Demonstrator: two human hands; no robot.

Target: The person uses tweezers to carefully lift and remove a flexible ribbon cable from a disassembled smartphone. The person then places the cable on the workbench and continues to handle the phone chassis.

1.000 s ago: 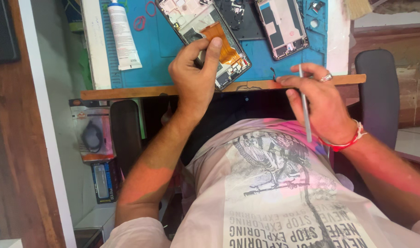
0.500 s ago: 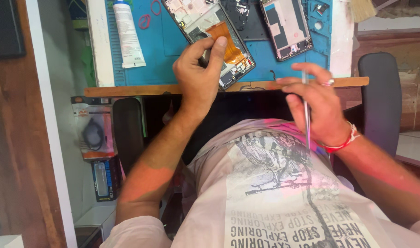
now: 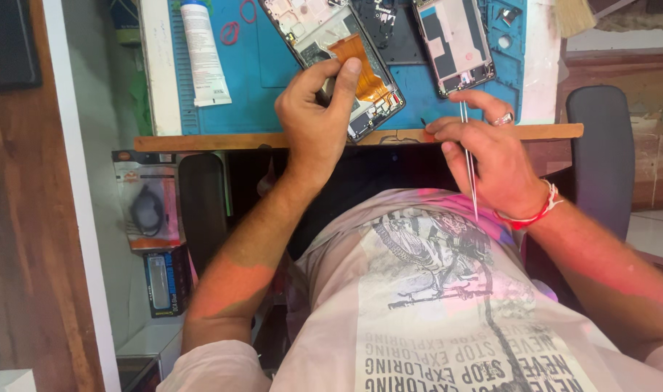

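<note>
Compared with the frame half a second earlier, little is changed: the left hand is kept on the opened smartphone frame with an orange flex ribbon, and the right hand is kept at the desk edge, shifted only slightly, with the thin metal tweezers still held. The phone frame is laid at a slant on the blue rubber work mat, near its front edge. The left hand is curled over the lower part of the phone frame, thumb and fingers pressed against it; whether a small dark object is pinched beneath the fingers cannot be told. The right hand is loosely closed around the tweezers, which are held upright between thumb and forefinger, the fingertips being rested on the wooden strip along the desk front. A second opened phone body with a pale back is laid just right of the first.

A white tube with a printed label is laid lengthwise on the mat's left side. Below the desk, at the left, an orange-and-clear blister package with a dark coiled item is seen hanging, and beneath it a smaller blue-and-black package.
</note>
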